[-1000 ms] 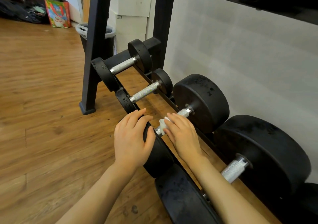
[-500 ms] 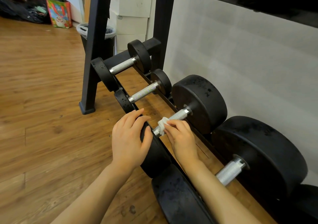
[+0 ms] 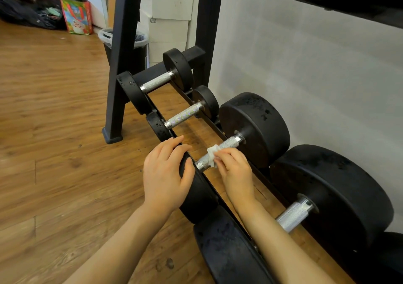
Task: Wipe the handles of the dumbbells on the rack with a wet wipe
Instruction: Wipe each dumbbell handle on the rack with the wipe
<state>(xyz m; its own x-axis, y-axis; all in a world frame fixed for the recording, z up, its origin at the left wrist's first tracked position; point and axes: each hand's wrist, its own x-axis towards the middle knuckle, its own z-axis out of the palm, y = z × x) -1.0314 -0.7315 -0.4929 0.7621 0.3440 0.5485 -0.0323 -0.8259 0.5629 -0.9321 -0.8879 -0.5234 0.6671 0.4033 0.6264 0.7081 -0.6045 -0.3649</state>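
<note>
Mid-frame, the right hand [image 3: 234, 170] pinching the wet wipe [image 3: 212, 156] has slid up the handle [image 3: 220, 150], the left hand [image 3: 165, 174] spread, bracing the plate [image 3: 196, 194].

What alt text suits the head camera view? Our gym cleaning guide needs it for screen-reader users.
A person's right hand presses a white wipe around the metal handle of a black dumbbell on a low rack, while the left hand rests on that dumbbell's near weight. Three more dumbbells sit alongside, above a wooden floor.
</note>
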